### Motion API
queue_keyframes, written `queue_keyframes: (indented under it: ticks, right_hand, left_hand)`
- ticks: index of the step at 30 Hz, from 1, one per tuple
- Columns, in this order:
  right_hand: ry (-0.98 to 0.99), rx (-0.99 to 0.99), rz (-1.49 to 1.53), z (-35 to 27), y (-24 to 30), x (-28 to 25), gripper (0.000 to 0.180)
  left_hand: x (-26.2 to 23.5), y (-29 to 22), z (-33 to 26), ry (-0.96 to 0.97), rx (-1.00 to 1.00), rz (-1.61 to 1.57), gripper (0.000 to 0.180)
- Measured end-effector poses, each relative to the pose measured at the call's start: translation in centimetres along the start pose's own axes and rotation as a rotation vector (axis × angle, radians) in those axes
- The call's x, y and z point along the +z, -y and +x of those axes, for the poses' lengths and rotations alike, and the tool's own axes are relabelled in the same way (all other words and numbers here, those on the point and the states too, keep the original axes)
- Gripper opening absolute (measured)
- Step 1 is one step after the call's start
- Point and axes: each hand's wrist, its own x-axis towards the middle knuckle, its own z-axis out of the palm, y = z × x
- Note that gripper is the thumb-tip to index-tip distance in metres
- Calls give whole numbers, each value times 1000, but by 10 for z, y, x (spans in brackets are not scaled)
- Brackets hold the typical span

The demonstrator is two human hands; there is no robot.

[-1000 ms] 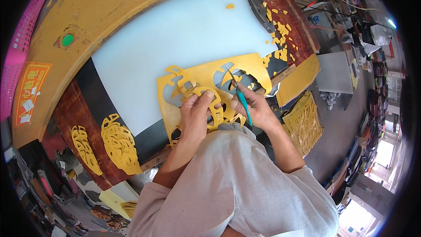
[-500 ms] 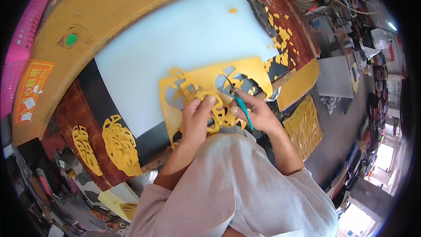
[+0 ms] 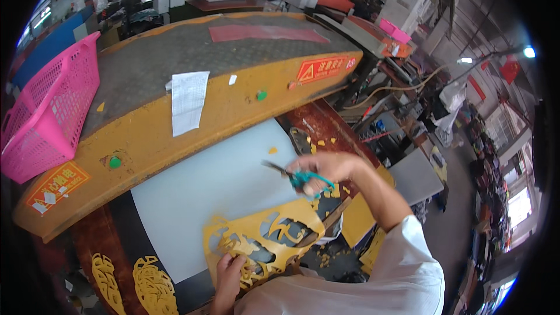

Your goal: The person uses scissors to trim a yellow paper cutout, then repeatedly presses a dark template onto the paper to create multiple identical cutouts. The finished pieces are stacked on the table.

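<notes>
On the far left we see a pink basket (image 3: pixel 44 119) sitting on the grey top of a big yellow machine (image 3: pixel 175 134), well apart from the work. Lower down, two finished yellow cut-outs (image 3: pixel 137 283) lie on the dark bench (image 3: pixel 93 239) beside the white cutting board (image 3: pixel 216 198).

Our left hand (image 3: pixel 228 269) has stayed where it was, fingers curled and pressing on the near edge of the yellow cut-out sheet (image 3: pixel 262 239), which lies flat, half on the white board and half on the bench.

The change is on the right: a second ago our right hand (image 3: pixel 324 170) was down on the sheet, working the blade into it; now it has lifted clear and hangs above the board, closed around the teal-handled scissors (image 3: pixel 294 176), their dark tips pointing left (our view has tipped up too). We judge that one trim is finished and the tool is between cuts. Yellow scraps (image 3: pixel 326 189) lie scattered just beyond.
</notes>
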Motion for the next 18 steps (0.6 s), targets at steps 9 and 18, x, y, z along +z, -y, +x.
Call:
queue_keyframes:
  ticks: [9, 18]
  right_hand:
    - [-1111, -432, -1210, 204, 132, -256, 39]
    - [-387, -103, -949, 280, 112, -294, 18]
  left_hand:
    - [20, 4, -31, -417, 34, 184, 13]
    - [38, 15, -55, -714, 260, 113, 24]
